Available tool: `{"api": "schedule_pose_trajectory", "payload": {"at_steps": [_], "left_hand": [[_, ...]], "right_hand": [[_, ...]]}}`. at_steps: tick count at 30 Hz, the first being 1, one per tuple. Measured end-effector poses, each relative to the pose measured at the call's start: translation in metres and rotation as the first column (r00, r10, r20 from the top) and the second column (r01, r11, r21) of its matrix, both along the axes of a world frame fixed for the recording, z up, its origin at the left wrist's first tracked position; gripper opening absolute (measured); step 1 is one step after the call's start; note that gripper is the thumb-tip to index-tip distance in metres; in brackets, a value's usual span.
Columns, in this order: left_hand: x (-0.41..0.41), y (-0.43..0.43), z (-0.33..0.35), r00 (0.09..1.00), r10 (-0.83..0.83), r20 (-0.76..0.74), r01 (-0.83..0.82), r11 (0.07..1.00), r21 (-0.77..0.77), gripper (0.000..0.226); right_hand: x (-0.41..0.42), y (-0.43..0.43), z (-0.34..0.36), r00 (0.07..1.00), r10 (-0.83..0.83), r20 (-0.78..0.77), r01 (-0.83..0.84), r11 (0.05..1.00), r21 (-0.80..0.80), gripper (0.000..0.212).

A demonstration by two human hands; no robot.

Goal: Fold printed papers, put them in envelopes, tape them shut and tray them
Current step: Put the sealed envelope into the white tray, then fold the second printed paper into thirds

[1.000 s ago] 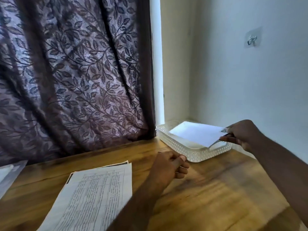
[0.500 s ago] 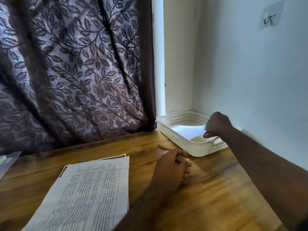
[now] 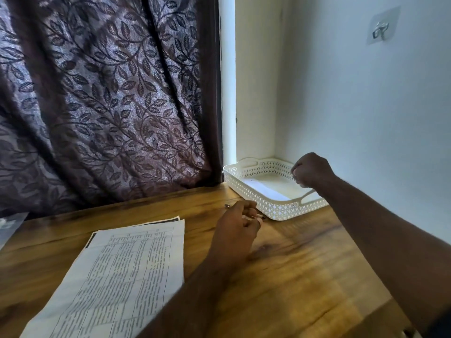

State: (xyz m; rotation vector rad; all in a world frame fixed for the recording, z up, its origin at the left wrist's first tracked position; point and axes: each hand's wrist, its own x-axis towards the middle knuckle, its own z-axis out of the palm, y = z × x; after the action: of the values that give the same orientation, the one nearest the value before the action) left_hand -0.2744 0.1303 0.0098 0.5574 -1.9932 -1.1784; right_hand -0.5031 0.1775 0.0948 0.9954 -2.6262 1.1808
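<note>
A white lattice tray point(image 3: 251, 191) stands in the far right corner of the wooden table. A white envelope point(image 3: 264, 189) lies flat inside it. My right hand point(image 3: 310, 170) hovers over the tray's right side with its fingers curled into a fist and nothing in it. My left hand point(image 3: 238, 228) rests on the table just in front of the tray, fingers curled round a thin pen-like metal object point(image 3: 228, 205) whose ends stick out on both sides. A stack of printed papers point(image 3: 127, 276) lies at the near left.
The wooden table point(image 3: 305, 276) meets a white wall on the right, which carries a stick-on hook point(image 3: 380, 30). A dark leaf-patterned curtain point(image 3: 109, 106) hangs behind the table. A clear plastic sleeve point(image 3: 9, 225) shows at the left edge.
My right hand lowered the envelope into the tray and let go; it now lies flat inside. My left hand stayed in place, holding the thin object.
</note>
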Motion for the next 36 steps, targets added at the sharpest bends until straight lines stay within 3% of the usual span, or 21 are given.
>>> {"api": "schedule_pose_trajectory", "payload": {"at_steps": [6,10,12,15,17,20,25,27,30,32,36], "left_hand": [[0.018,0.005,0.020,0.991,0.014,-0.130,-0.006,0.998,0.058,0.033],[0.053,-0.008,0.031,0.983,0.116,-0.142,-0.111,0.993,0.044,0.035],[0.081,-0.022,0.031,0.978,0.183,-0.095,-0.184,0.983,0.003,0.035],[0.130,-0.050,0.024,0.959,0.279,0.052,-0.273,0.957,-0.093,0.028],[0.165,-0.068,0.018,0.909,0.360,0.208,-0.320,0.925,-0.206,0.021],[0.210,-0.093,0.013,0.844,0.437,0.310,-0.342,0.885,-0.316,0.019],[0.257,-0.115,0.021,0.749,0.374,0.548,-0.254,0.925,-0.284,0.016],[0.267,-0.126,0.015,0.691,0.329,0.643,-0.162,0.938,-0.306,0.032],[0.275,-0.143,-0.001,0.654,0.341,0.675,-0.137,0.931,-0.338,0.087],[0.274,-0.152,-0.007,0.603,0.325,0.728,-0.084,0.934,-0.347,0.097],[0.272,-0.157,-0.009,0.559,0.324,0.763,-0.007,0.922,-0.386,0.094]], "right_hand": [[0.092,0.021,-0.018,0.989,0.113,-0.099,-0.142,0.918,-0.370,0.012],[0.156,0.005,-0.052,0.968,0.232,-0.099,-0.252,0.880,-0.403,0.014],[0.185,-0.009,-0.067,0.939,0.327,-0.111,-0.345,0.883,-0.317,0.016],[0.218,-0.029,-0.081,0.873,0.472,-0.123,-0.476,0.880,-0.003,0.015],[0.230,-0.044,-0.087,0.837,0.542,-0.077,-0.525,0.835,0.167,0.029],[0.234,-0.065,-0.094,0.816,0.578,0.003,-0.556,0.783,0.279,0.052],[0.230,-0.099,-0.099,0.822,0.569,-0.009,-0.521,0.758,0.392,0.053],[0.227,-0.110,-0.101,0.821,0.567,-0.061,-0.487,0.753,0.442,0.056],[0.224,-0.122,-0.101,0.786,0.604,-0.132,-0.485,0.735,0.474,0.050],[0.221,-0.130,-0.101,0.769,0.613,-0.182,-0.473,0.737,0.483,0.049],[0.216,-0.139,-0.102,0.756,0.608,-0.243,-0.441,0.746,0.499,0.058]]}}
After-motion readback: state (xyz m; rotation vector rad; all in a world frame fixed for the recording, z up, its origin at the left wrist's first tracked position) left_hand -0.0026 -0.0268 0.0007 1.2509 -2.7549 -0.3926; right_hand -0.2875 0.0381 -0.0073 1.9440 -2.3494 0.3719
